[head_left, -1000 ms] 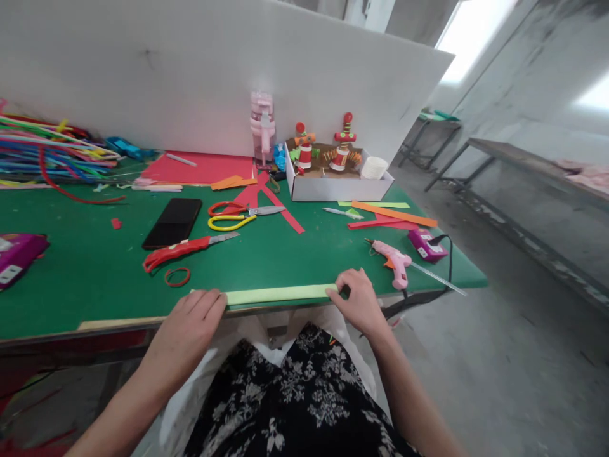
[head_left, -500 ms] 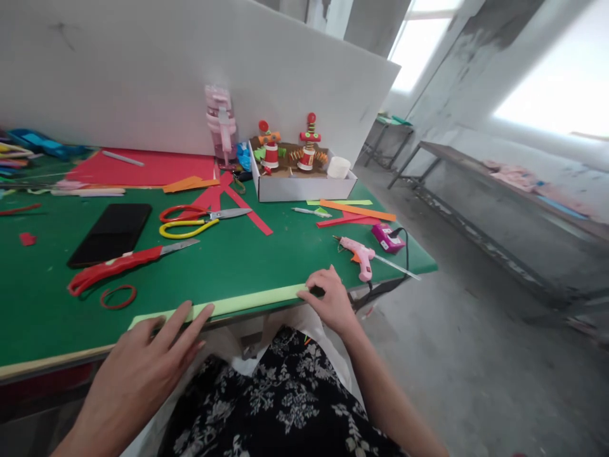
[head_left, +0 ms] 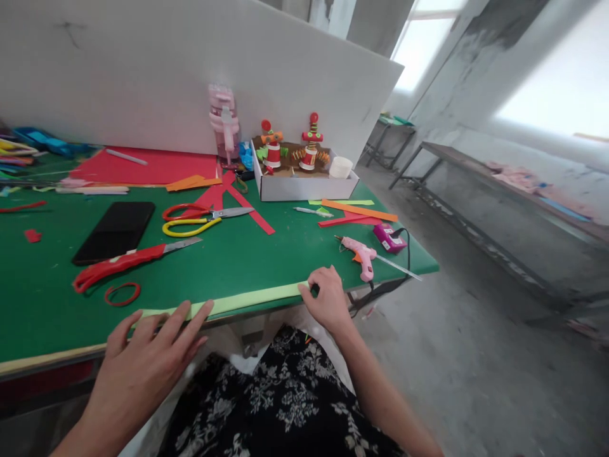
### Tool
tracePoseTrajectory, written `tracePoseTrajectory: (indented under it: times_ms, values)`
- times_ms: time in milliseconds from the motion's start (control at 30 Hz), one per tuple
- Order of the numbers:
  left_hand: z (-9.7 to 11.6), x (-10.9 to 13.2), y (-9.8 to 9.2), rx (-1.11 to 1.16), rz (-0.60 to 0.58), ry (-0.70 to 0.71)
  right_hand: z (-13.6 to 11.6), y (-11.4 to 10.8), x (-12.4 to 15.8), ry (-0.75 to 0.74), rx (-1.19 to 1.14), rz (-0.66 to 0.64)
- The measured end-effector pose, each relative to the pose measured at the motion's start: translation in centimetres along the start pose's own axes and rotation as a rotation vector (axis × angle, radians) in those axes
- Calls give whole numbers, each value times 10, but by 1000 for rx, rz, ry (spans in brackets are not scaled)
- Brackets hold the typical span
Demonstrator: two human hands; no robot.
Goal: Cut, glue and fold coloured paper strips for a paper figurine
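Note:
A long light-green paper strip [head_left: 259,296] lies along the front edge of the green table [head_left: 247,254]. My left hand [head_left: 152,349] rests over its left part with fingers spread, fingertips touching the strip. At the strip's right end my right hand [head_left: 328,298] pinches it between thumb and forefinger, the other fingers curled. Just right of that hand is a pink glue gun [head_left: 361,256] with a clear glue stick out of its back. Left of the strip lie a red-handled utility knife [head_left: 126,263] and a red paper ring [head_left: 122,294].
Scissors [head_left: 200,219] and a black phone [head_left: 115,231] lie mid-table. Behind them a white box [head_left: 307,187] holds two paper figures, beside a pink bottle [head_left: 224,127]. Orange [head_left: 359,210] and red strips and a purple plug box [head_left: 390,237] are at the right.
My left hand's fingers have shifted slightly on the strip, the forefinger side lifting a little at its left end. My right hand keeps its pinch. The view has moved slightly.

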State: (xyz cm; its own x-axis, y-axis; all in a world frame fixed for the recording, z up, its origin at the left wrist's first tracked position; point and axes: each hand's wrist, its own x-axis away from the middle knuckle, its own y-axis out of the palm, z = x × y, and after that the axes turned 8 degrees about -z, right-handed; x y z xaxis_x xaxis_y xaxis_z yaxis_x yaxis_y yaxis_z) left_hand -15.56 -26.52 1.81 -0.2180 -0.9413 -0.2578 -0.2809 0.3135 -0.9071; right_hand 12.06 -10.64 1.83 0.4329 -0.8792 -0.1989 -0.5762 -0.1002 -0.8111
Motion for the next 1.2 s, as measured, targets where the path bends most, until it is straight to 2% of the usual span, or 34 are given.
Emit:
tracePoseTrajectory:
  times_ms: [300,433,567,633,667,733,767,800,867,967,1200]
  values:
    - [2,1,3,17,20,-35,-1,5,1,13,4,28]
    - [4,0,1,8,-59,-63,1,3,1,19,6,42]
    - [4,0,1,27,-67,-57,-14,-7,9,28,46,230]
    - [3,1,2,40,-41,-51,-35,-7,19,-106,110,296]
    - [2,1,3,38,-28,-53,-48,-4,24,-249,143,254]
    - [1,3,5,31,-8,-42,-75,9,33,-650,186,21]
    - [0,4,6,29,-12,-26,-87,18,36,-786,223,-95]
    - [-1,6,7,28,-22,-7,-96,26,38,-843,265,-192]
    - [-3,8,9,20,-50,26,-108,43,41,-811,322,-273]
    - [-3,9,11,9,-52,18,-108,59,41,-684,344,-249]
    - [1,8,14,116,-8,-17,-97,66,42,-653,356,-210]
